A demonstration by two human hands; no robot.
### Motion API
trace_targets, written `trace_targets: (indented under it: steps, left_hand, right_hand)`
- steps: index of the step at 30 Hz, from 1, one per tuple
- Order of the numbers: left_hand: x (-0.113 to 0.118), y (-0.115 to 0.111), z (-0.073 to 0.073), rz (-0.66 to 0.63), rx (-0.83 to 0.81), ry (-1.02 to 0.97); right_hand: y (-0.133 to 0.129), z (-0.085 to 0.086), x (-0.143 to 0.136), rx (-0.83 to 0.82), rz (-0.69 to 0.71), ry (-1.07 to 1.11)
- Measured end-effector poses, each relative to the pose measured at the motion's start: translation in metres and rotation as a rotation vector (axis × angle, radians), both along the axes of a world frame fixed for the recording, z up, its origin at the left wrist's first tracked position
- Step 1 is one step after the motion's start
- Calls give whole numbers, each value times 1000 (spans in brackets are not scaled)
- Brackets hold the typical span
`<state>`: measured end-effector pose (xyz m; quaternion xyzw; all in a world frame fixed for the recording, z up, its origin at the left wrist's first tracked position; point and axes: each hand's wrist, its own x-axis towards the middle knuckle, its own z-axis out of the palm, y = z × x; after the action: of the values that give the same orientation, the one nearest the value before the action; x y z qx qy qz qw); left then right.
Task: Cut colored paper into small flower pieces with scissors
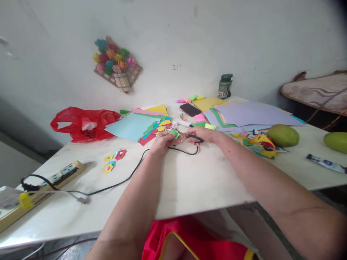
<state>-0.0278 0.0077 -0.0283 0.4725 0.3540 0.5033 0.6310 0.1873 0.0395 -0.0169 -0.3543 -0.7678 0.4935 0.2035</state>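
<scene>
Near the middle of the table, my left hand [162, 142] pinches a small piece of green paper [175, 134]. My right hand [204, 134] is closed around the black handles of a pair of scissors [195, 138], whose blades point left, close to the green paper. Whether the blades touch the paper is hard to tell. Just beyond my hands lie a white glue gun [182, 122] and cut paper shapes [152, 130] in red, yellow, green and blue. A black cord [184, 151] runs across the table beneath my hands.
Paper flowers [108, 157] and a power strip [62, 173] lie at left, with a red plastic bag [84, 122] behind. Coloured sheets [252, 112], a phone [190, 109] and a bottle [225, 86] stand toward the wall. Paper scraps [261, 144] and green mangoes [283, 135] are at right.
</scene>
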Motion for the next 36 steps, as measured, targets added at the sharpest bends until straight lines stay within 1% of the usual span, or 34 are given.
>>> trace_targets:
  steps: [6,10,15,20,25,36]
  left_hand:
    - [-1,1,-1,-37,26,14]
    - [-2,1,-1,-58,17,13]
    - [-1,0,1,-48,11,27]
    - [0,-1,1,-29,-4,9]
    - [1,-1,0,-14,-1,-8]
    - [-1,-1,1,-21,3,21]
  right_hand:
    - [4,-3,2,-25,-1,18]
    - [5,-4,2,-13,-12,19]
    - [5,-3,2,-33,3,29]
    - [5,-4,2,-12,-4,22]
    - [5,-3,2,-53,-4,32]
    - [-3,3,1,-16,-18,10]
